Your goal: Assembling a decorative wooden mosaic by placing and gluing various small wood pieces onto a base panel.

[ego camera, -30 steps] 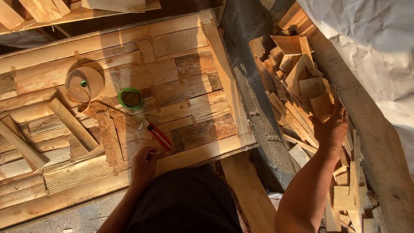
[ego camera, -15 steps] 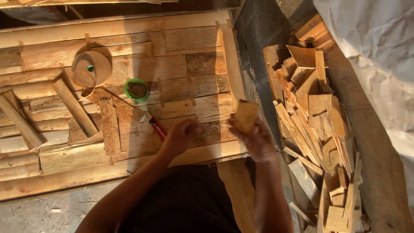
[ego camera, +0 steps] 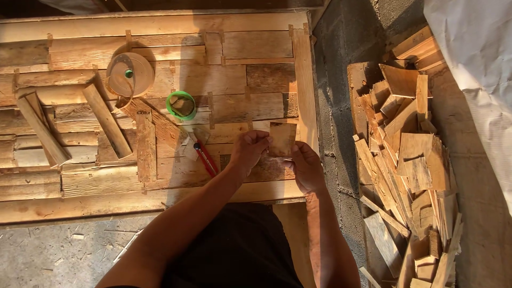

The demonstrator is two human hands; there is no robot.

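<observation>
Two hands, left hand [ego camera: 249, 152] and right hand [ego camera: 306, 165], pinch one small wood piece [ego camera: 281, 139] between fingertips, its long axis running twelve-to-six.

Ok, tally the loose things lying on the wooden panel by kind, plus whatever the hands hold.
Wood slats lying loose: 3
Round wooden spool: 1
Green tape roll: 1
Red-handled tool: 1
Small wood piece, held by left hand and right hand: 1
Total: 7
</observation>
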